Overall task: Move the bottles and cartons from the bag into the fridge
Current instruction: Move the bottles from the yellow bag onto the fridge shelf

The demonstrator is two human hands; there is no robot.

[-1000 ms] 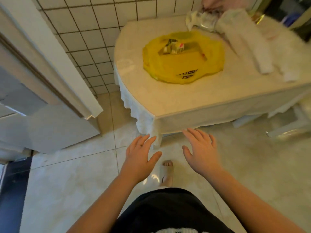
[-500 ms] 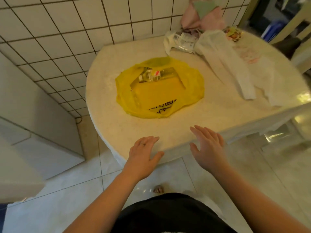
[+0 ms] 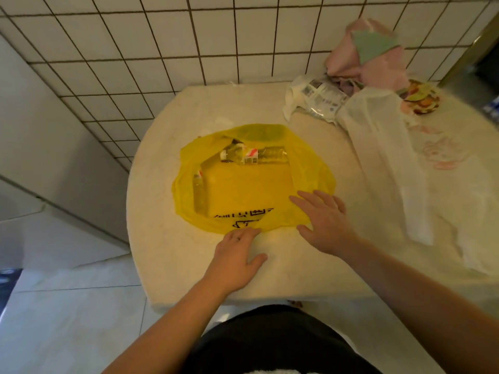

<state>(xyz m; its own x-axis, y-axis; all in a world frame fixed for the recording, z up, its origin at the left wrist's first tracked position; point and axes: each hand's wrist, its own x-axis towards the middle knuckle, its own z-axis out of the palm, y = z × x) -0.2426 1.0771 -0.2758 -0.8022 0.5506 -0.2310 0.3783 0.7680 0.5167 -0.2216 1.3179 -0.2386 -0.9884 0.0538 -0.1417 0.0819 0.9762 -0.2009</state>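
Just the one camera here, head-mounted, looking forward and steeply down at a round table (image 3: 270, 276) pushed against a tiled wall (image 3: 162, 49). It's sitting close, with both forearms coming in from the bottom edge. The left hand (image 3: 235, 255) and right hand (image 3: 324, 225) are landing near frame centre, and the yellow bag (image 3: 243, 193) is lying just beyond their fingertips. Wide-angle lens is bending the edges; there's no second view to share anything with.

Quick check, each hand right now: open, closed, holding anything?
Left hand: open, fingers spread, empty, fingertips at the near edge of the yellow bag.
Right hand: open, empty, fingers over the bag's near right edge.
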